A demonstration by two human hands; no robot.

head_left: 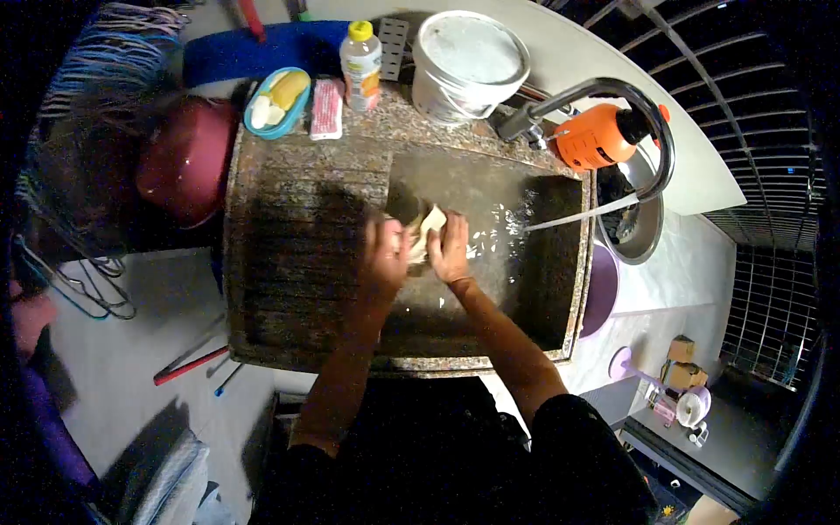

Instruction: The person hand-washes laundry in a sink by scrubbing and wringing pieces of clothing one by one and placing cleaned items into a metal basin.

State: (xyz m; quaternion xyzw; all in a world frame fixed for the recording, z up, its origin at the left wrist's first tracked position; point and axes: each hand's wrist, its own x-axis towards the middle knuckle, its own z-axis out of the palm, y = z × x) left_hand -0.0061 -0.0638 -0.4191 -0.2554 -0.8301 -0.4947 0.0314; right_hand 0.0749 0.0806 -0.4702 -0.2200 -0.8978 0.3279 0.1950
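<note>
Over the ridged washboard's edge and the water-filled basin (570, 262), a pale cream cloth (427, 229) is bunched between my two hands. My left hand (386, 252), blurred by motion, is closed around the cloth's left side. On the other side my right hand (451, 249) grips the cloth, its fingers pointing away from me. Part of the cloth is hidden by the hands. The stone washboard (289, 254) lies left of my left hand. From the curved faucet (658, 131) a stream of water (577, 215) runs into the basin at the right.
Along the back ledge stand a blue soap dish (278, 129), a pink-and-white packet (327, 109), a yellow-capped bottle (361, 70), a white bucket (470, 66) and an orange spray bottle (595, 138). A red basin (186, 162) is at left; a metal bowl (646, 234) sits at right.
</note>
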